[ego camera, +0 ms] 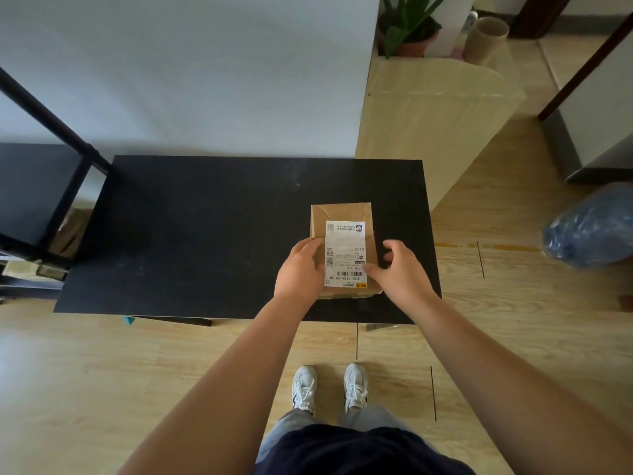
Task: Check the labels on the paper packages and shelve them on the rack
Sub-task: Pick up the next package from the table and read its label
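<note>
A brown paper package (342,214) lies on the black table (205,234), right of centre near the front edge. A white shipping label (346,248) with barcodes faces up on it. My left hand (299,269) holds the package's left side, thumb resting on the label's edge. My right hand (399,269) is at the package's right side, thumb on the label's lower corner and fingers curled beside the package. The black rack (44,186) stands to the left of the table, with a package partly visible on a lower shelf.
A light wooden cabinet (438,132) stands behind the table's right end, with a potted plant (411,25) on top. A blue plastic bag (592,228) lies on the wooden floor at the right. White wall behind the table.
</note>
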`<state>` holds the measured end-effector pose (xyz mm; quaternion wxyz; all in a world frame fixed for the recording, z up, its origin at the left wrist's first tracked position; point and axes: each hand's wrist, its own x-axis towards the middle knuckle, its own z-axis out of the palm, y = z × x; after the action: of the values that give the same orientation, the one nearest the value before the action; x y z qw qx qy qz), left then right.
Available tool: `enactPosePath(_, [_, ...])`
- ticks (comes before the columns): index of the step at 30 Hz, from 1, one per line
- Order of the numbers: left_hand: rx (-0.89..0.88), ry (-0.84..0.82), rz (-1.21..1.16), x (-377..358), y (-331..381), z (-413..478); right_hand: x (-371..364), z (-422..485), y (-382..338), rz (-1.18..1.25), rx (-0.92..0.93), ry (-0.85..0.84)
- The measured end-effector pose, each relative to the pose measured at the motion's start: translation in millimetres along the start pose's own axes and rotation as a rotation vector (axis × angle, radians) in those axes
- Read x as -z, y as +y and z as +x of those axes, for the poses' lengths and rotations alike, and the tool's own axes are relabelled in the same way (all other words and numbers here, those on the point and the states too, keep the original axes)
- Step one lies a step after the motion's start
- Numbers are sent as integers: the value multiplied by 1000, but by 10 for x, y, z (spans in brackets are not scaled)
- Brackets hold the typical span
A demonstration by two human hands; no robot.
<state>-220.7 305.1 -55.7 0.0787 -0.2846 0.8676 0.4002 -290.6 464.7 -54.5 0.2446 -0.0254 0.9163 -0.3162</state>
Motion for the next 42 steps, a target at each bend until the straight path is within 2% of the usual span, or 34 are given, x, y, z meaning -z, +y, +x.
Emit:
enactPosePath(2, [-4,-2,-5,-5,-23,-2,-41,-96,58,-141,52,37])
enactPosePath(6, [-40,10,70,-11,-50,-56,-153,-291,97,-393,283,103])
enactPosePath(12, [-200,-32,538,37,-130,-72,-125,-316,136,-574,454,113])
enactPosePath(16, [-284,-12,740,47,-160,-64,-30,-232,93,-665,459,104])
enactPosePath(22, [-355,93,761,-72,-82,-179,66,-70,43,-696,383,148])
enactPosePath(26, [-369,79,711,-141,-39,-216,116,12,59,-572,300,191])
enactPosePath(29, [-385,98,696,-79,-69,-160,95,-122,58,-478,385,213])
enactPosePath(33, [-349,110,746,105,-196,-33,-101,-398,144,-514,549,84])
enactPosePath(37, [-346,64,728,158,-243,3,-174,-403,176,-582,537,106])
enactPosePath(42, [-303,120,711,37,-237,-153,-65,-262,146,-618,456,161])
